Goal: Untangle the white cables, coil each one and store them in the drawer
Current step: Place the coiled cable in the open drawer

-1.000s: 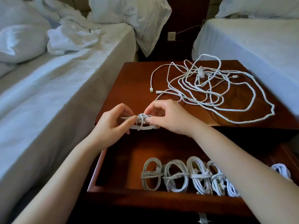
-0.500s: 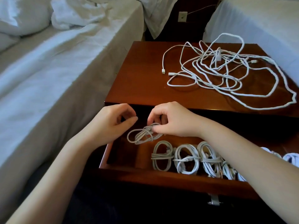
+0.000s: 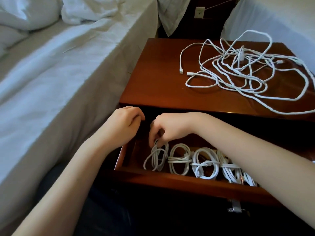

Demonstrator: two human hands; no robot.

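listing from the head view: drawer (image 3: 170, 178) pulled out of the nightstand (image 3: 153, 82), dark red wood, with a metal handle (image 3: 236, 206) on its front.

contents: a row of coiled white cables standing along the front wall. the leftmost coil (image 3: 156, 160) is near the drawer's left front corner, its loops looser than the others. just beside it are the second coil (image 3: 179, 159) and third coil (image 3: 205, 165). further coils (image 3: 230, 169) are partly hidden under the right forearm.

right hand (image 3: 170, 126) reaches down into the drawer and pinches the top of the leftmost coil. left hand (image 3: 122, 123) hovers over the drawer's left back corner, fingers loosely curled, holding nothing.

nightstand top: a tangle of white cables (image 3: 247, 72), uncoiled, spread over the right half to the right edge.

a white bed (image 3: 51, 74) stands to the left.
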